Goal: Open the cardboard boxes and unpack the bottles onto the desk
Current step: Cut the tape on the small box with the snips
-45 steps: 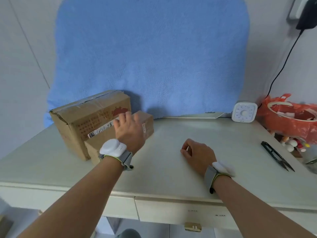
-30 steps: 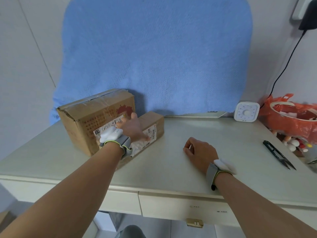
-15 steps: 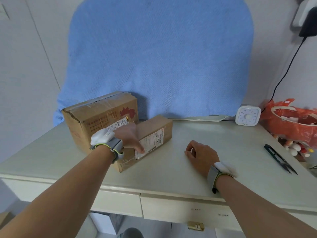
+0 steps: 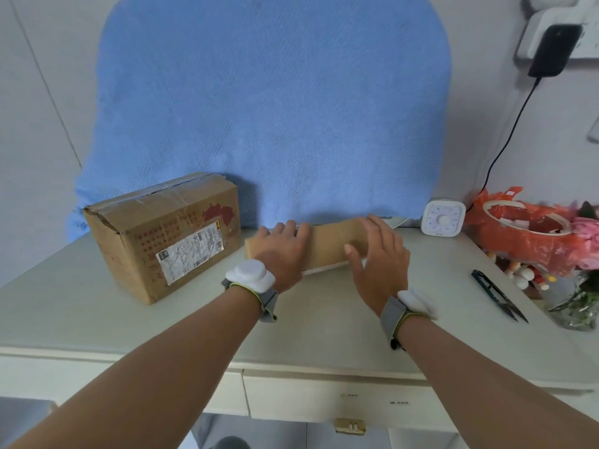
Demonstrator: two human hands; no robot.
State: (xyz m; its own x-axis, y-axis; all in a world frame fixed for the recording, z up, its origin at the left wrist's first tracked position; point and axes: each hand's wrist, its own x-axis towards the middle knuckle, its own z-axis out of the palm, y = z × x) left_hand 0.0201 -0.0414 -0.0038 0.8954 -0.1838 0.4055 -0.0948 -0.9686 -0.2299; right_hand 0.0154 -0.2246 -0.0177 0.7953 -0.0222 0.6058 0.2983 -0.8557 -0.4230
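1. Cardboard small box (image 4: 330,244) flat on desk (image 4: 324,319), under both hands
2. Left hand (image 4: 282,251) clamped over its left end, fingers hooked on far edge; right hand (image 4: 379,257) spread, straight fingers against right end
3. Square up, steady with left, slit seam shallowly
4. Snips (image 4: 496,294) right of right hand; large box (image 4: 162,234) left of left hand, taped; timer (image 4: 442,217) beyond right hand

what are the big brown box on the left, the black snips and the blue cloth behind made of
Large brown box: cardboard, matte, judging by its crumpled corner, with glossy clear tape across the top. Black snips: probably metal with a dark finish; too small to be sure. Blue cloth: soft matte fabric, woven or knitted, showing a fine ribbed texture.
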